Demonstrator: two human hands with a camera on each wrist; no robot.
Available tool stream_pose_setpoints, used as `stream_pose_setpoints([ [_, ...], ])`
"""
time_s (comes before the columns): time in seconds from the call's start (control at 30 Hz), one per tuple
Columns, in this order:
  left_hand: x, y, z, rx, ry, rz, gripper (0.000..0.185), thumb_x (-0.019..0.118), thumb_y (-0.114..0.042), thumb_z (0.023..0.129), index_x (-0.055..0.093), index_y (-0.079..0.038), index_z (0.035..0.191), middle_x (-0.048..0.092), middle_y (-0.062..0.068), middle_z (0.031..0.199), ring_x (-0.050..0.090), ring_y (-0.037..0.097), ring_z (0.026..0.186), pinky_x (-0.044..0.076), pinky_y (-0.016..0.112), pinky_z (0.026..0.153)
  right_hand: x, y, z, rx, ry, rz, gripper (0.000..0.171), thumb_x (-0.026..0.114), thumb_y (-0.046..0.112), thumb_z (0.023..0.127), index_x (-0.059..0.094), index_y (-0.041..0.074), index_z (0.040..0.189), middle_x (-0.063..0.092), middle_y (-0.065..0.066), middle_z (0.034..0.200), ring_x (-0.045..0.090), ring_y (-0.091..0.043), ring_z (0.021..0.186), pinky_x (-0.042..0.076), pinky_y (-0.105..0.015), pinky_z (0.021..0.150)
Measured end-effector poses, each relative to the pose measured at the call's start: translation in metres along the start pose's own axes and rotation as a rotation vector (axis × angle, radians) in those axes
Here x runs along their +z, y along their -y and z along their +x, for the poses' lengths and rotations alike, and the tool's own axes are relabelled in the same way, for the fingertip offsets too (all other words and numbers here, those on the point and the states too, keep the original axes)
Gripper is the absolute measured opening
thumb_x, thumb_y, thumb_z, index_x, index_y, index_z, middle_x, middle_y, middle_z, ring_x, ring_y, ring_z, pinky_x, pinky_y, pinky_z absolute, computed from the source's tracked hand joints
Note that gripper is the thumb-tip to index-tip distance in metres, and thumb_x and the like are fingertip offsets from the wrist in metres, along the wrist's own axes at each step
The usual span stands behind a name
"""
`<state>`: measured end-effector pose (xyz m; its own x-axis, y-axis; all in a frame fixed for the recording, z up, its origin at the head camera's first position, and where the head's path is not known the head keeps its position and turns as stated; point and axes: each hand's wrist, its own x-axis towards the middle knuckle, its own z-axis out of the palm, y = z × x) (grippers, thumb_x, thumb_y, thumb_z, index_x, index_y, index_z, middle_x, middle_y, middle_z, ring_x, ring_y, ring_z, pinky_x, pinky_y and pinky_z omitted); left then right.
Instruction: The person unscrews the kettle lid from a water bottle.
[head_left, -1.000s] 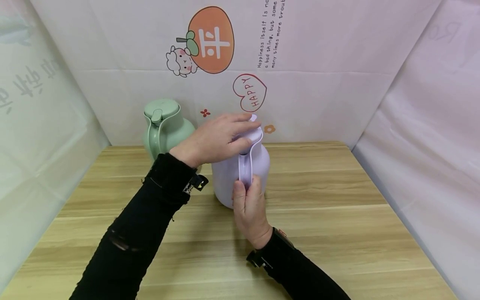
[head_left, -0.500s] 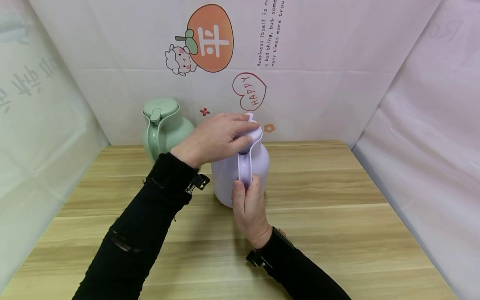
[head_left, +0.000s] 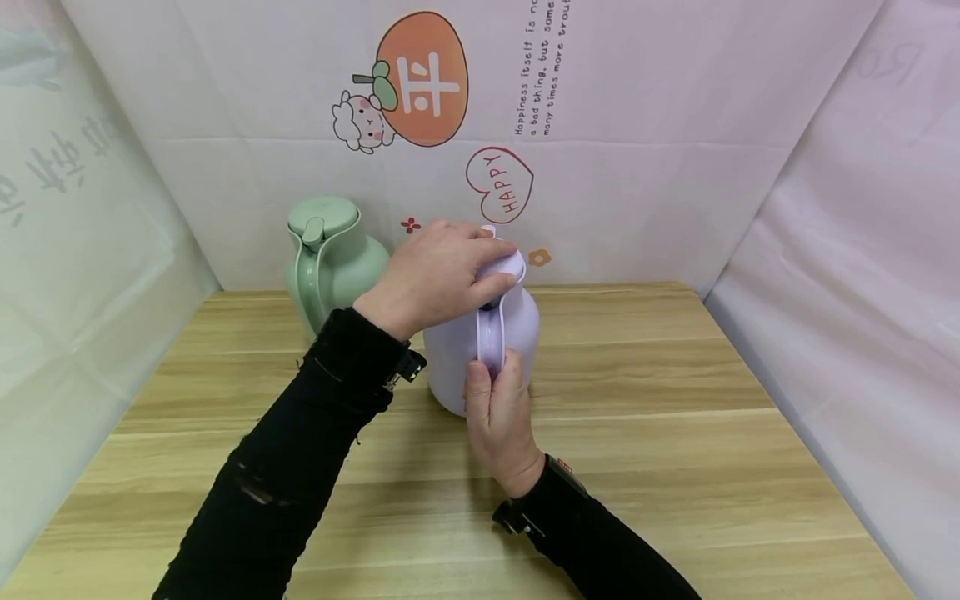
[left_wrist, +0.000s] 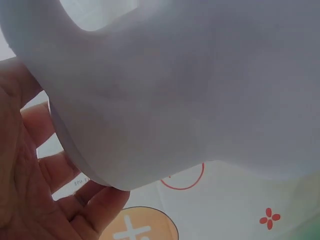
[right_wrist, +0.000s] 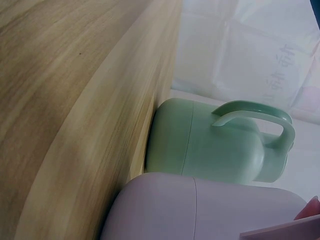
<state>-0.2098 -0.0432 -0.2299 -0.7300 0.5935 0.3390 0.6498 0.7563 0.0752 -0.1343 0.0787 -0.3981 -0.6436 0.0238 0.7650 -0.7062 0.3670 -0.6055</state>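
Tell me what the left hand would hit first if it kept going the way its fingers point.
Past the lilac jug's lid, the left hand seems to have a free path rightward to the backdrop wall; depth is unclear.

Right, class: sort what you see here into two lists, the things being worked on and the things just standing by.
In use:
- lilac jug, standing on the wooden table
- its lid, gripped from above by the left hand
- its handle, held by the right hand

Standing by:
- green jug, behind and to the left, untouched
- cartoon wall sheet
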Motion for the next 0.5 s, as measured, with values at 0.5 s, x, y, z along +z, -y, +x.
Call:
stream_pose_setpoints([
  [0.5, 0.0026, -0.0086, 0.003, -0.103, -0.032, 0.096, 0.048, 0.056, -0.062, 0.1, 0.071, -0.03, 0.133, 0.069, 0.004, 0.127, 0.062, 0.031, 0.109, 0.052, 0.045, 0.088, 0.0002, -0.0008, -0.0002, -0.003, 0.002, 0.011, 0.021, 0.043, 0.02, 0.112, 0.045, -0.001, 0.113, 0.054, -0.003, 0.075, 0.053, -0.014, 0.065, 0.044, -0.028, 0.061],
])
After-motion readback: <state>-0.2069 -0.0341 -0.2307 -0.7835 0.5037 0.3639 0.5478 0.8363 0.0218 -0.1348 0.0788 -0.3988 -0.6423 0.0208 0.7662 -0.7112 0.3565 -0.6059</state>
